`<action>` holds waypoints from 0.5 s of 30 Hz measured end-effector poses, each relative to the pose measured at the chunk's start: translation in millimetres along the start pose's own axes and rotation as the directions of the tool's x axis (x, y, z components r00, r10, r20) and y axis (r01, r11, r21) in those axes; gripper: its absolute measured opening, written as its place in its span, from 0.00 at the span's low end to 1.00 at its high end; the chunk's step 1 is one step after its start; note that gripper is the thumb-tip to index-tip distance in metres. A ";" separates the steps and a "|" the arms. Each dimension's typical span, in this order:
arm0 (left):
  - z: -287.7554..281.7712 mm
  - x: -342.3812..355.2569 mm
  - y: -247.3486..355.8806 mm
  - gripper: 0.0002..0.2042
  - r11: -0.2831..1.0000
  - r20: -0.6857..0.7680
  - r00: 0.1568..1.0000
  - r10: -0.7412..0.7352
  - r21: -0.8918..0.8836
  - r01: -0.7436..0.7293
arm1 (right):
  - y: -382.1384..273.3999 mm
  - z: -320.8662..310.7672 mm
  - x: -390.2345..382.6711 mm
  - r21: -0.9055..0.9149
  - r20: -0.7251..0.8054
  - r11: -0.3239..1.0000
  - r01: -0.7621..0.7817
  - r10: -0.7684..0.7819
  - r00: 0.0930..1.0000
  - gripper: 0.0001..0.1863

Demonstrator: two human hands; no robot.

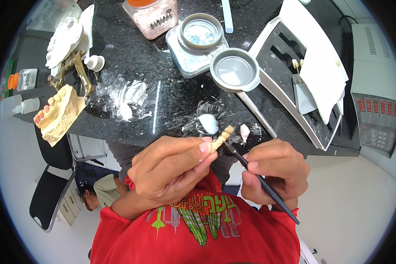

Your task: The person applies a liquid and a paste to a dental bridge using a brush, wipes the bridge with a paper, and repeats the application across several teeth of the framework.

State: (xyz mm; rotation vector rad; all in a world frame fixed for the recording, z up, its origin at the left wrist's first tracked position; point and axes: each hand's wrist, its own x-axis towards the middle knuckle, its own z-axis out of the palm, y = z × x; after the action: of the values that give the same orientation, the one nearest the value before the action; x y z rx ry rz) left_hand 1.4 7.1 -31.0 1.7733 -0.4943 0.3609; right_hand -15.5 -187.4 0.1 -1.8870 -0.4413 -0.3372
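Between the thumb and fingertips of my left hand [169, 165] is a dental bridge [222, 138], a short row of yellowish tooth shapes. My right hand [275, 169] grips a slim black brush [268, 188] like a pen, and its tip meets or nearly meets the side of the bridge. Just beyond the bridge, a pale bluish-white mound of paste [208, 124] sits on the dark counter. A small pinkish-white lump [244, 133] lies to the right of the brush tip. My fingers partly cover the bridge's near end.
The black speckled counter [132, 53] bears smeared white powder [126, 94]. Behind are an orange-lidded powder jar [156, 20], a tub [189, 55] and a round grey dish [235, 70]. A dental model [60, 115] overhangs the left edge. A white-framed tray [290, 66] stands right.
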 end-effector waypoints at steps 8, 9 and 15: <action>-1.1 -0.1 -0.3 0.14 1.000 0.015 1.000 0.003 -0.001 -0.003 | -0.7 -1.7 1.7 -0.009 0.037 1.000 -0.009 0.009 0.999 0.15; -1.0 0.2 -0.6 0.14 1.000 0.016 1.000 0.007 -0.003 -0.007 | -0.3 -1.8 0.6 -0.009 0.031 1.000 -0.006 0.007 0.999 0.15; -0.5 -0.3 -1.3 0.13 1.000 0.011 1.000 0.016 0.003 -0.016 | -0.5 -2.2 0.8 -0.020 0.051 1.000 -0.023 0.024 0.998 0.15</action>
State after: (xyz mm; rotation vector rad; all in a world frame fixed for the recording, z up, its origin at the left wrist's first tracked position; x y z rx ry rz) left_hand 1.8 7.9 -32.1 1.7762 -0.5162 0.3640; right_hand -15.0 -189.2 1.6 -1.9212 -0.4507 -0.2788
